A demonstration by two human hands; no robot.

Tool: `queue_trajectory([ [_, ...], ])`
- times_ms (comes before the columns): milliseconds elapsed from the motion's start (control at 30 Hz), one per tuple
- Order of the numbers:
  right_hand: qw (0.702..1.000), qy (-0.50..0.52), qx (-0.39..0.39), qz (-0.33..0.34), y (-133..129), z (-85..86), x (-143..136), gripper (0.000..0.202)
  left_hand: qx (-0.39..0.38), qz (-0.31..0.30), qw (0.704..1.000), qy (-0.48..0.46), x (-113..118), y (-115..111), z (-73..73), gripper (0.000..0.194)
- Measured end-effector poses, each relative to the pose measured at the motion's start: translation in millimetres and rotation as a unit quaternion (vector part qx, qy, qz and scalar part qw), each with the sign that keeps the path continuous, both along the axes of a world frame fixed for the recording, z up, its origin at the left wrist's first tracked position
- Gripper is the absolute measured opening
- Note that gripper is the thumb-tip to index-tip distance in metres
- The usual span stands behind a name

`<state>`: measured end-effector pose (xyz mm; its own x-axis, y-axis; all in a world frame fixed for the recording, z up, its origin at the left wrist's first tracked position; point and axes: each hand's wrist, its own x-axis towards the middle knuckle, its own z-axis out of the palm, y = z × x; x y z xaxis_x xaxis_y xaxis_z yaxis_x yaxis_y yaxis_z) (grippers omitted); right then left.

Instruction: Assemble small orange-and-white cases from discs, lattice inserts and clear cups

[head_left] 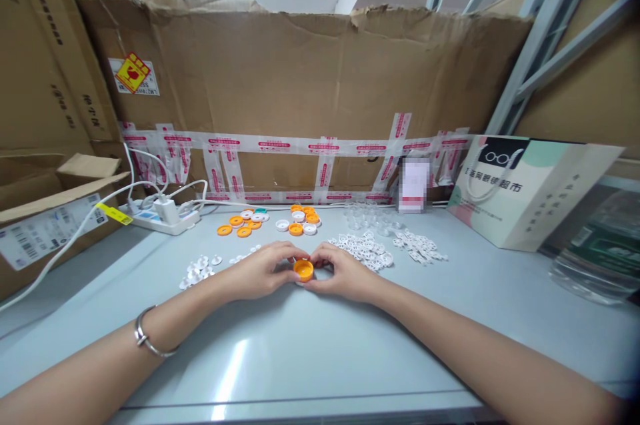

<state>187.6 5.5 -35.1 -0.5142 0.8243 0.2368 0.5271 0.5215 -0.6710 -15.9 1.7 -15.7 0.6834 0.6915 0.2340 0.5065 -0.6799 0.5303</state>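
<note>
An orange round plastic cup (303, 270) is held between both hands, just above or on the grey table, its open side toward me. A sliver of something white shows under it. My left hand (265, 269) grips its left side with thumb and fingers. My right hand (343, 271) pinches it from the right, thumb at the lower rim. Beyond my right hand lies a pile of small white flat parts (367, 250). White knob-like pieces (197, 271) are heaped left of my left hand. Orange and white round caps (296, 229) lie behind the hands.
Clear plastic pieces (373, 217) and more white parts (420, 246) lie at the back right. A power strip (167, 219) with cables stands at the left. A paper bag (525, 198) and a large clear bottle (600, 245) are on the right. A cardboard wall (300, 78) closes the back.
</note>
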Motion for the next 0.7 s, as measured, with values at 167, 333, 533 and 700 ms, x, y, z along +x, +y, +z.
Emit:
queue_trajectory([
  [167, 1.000, 0.004, -0.013, -0.001, 0.1, 0.0, 0.1, 0.027, 0.019, -0.006, 1.000, 0.013, -1.2, 0.3, 0.3, 0.029],
  [333, 1.000, 0.007, -0.015, 0.005, 0.4, 0.5, -0.1, 0.027, 0.040, -0.006, 0.999, 0.022, -1.7, 0.9, -0.5, 0.026],
  [533, 1.000, 0.005, 0.004, 0.017, 0.5, -0.3, 0.4, 0.027, 0.061, -0.014, 0.997, 0.041, -1.5, 0.8, 0.6, 0.024],
  [700, 1.000, 0.011, 0.005, 0.021, -0.1, -1.0, -0.3, 0.027, 0.080, -0.008, 0.995, 0.058, 0.0, -1.9, 3.2, 0.020],
])
